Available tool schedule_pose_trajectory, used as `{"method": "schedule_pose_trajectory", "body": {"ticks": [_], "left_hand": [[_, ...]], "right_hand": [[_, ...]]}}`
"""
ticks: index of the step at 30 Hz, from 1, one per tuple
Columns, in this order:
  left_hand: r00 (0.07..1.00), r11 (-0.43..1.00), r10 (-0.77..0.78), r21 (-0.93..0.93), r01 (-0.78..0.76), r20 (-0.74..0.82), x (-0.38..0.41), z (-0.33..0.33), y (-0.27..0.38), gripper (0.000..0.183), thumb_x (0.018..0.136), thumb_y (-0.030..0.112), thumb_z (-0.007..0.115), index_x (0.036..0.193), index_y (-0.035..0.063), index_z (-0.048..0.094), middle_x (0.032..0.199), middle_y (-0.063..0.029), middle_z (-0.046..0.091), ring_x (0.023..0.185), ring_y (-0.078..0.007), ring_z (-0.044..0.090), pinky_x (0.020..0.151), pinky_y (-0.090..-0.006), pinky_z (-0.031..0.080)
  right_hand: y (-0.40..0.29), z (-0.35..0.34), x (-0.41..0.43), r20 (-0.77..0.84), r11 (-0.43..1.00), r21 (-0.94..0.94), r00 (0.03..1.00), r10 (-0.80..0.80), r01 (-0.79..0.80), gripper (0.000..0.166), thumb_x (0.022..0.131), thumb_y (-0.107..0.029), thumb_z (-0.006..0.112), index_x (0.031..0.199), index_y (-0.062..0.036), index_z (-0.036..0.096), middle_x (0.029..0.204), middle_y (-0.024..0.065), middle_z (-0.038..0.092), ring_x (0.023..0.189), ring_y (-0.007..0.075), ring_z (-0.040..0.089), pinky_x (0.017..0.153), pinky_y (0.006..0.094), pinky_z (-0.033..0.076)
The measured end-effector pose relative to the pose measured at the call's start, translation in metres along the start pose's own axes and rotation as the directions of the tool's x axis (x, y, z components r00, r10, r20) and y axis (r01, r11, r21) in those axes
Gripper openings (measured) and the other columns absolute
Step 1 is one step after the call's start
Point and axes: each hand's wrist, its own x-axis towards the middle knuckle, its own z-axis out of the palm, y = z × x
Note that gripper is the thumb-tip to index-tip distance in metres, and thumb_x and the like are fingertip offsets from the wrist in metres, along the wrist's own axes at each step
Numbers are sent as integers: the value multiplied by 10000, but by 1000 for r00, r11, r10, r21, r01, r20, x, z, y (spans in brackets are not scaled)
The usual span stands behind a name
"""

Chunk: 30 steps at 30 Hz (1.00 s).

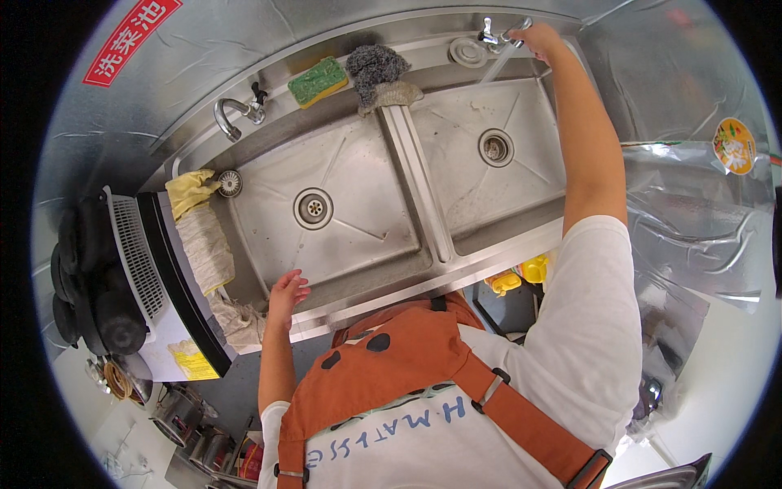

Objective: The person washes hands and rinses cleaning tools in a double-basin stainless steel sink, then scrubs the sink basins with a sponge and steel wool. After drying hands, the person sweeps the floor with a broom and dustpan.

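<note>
At the top right, my right hand [540, 40] reaches to a chrome faucet [512, 35], its fingers on the spout, from which water runs into the right basin [476, 177] of a steel double sink. Over the near left corner of the left basin [360, 177], my left hand [289, 294] hangs with loosely curled fingers and nothing in it. Dark and beige scrubbing cloths [377, 70] lie at the back end of the divider [421, 183]. To their left on the back ledge rests a green and yellow sponge [317, 82]. A second faucet [235, 116] stands farther left.
Yellow gloves [190, 188] and rags [204, 244] lie along the sink's left rim, near a strainer basket [230, 183]. Beyond are a white plastic basket [135, 263] and black pans [91, 287]. A round steel lid [468, 52] sits beside the right faucet. Yellow-capped bottles [519, 276] stand below the front edge.
</note>
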Motion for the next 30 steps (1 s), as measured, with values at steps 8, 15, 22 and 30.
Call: {"method": "schedule_pose_trajectory", "body": {"ticks": [8,15,22,30], "left_hand": [[1000,1000,5,11,-5,-9,-2,2,0,313,850,232,482,1108,55,488,882,-41,576,693,-114,565,635,-230,432],[998,998,-61,19,61,-29,5,0,-10,314,846,223,483,1110,52,486,878,-46,568,696,-115,556,642,-237,432],[996,994,-67,83,71,-53,4,-6,-13,311,850,235,480,1101,52,497,878,-52,572,689,-125,564,644,-241,439],[986,991,-116,52,123,-121,-3,-18,-30,311,847,241,495,1100,60,488,883,-53,573,699,-125,563,652,-248,443]], "right_hand": [[14,13,-33,20,990,106,995,-97,94,625,722,-560,537,962,17,563,818,124,594,753,244,573,626,355,453],[93,176,-63,356,-127,932,925,135,-340,641,875,-460,316,1293,1,166,1340,191,196,1203,340,260,954,473,281],[70,305,-78,346,-714,700,886,310,-23,570,872,-338,194,1342,-43,64,1415,113,30,1297,304,39,1038,445,68],[80,289,-41,327,-854,394,817,476,340,536,851,-358,237,1313,-87,257,1391,48,205,1281,209,171,1040,368,99]]}}
